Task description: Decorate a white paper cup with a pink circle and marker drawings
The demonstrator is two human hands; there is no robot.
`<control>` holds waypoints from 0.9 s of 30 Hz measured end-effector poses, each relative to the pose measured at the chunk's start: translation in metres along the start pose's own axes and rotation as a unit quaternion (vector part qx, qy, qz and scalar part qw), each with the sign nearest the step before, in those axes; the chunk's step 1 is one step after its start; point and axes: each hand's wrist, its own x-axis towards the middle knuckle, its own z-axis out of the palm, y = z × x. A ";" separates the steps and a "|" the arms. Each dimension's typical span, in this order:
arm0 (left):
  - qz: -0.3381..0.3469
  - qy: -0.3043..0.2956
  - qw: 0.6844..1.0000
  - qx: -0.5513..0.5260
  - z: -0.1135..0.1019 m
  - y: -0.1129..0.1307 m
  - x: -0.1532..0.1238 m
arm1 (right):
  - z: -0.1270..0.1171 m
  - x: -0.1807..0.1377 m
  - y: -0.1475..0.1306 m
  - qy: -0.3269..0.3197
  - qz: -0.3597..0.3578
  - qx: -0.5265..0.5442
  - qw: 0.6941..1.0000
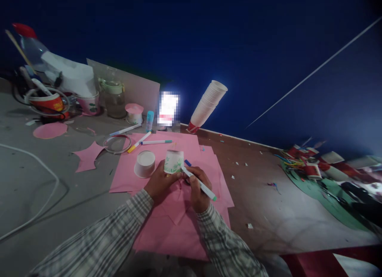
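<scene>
Two bare hands at work over overlapping sheets of pink paper (176,245) on a tabletop (253,193). The left hand (162,182) is closed about a small paper cup (174,162) and steadies it just ahead of and between the two hands, its green leaf pattern facing the wearer. The right hand (200,187) grips a white marker (205,189) with a green end; the tip lies at the cup's right side, though contact cannot be made out. Just left of the left hand, an upturned white cup (145,163) leaves only a narrow gap for sideways movement. Beside the right hand's fingers lies a blue cap (187,162). Ahead of the left hand, a yellow marker (139,142), a teal-ended marker (156,142) and an upright glue stick (149,121) bound the space. To the right of the right hand, the paper's edge is near; beyond it, a broad stretch of tabletop, dotted with small scraps (250,226), gives ample room as far as a green mat (313,192). A tilted stack of cups (207,106) stands well ahead of the right hand, near the table's far edge, where the blue wall (209,42) begins.
</scene>
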 end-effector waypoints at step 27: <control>-0.049 -0.019 0.998 -0.023 -0.006 -0.002 0.001 | -0.002 0.006 0.002 0.040 -0.002 0.052 0.998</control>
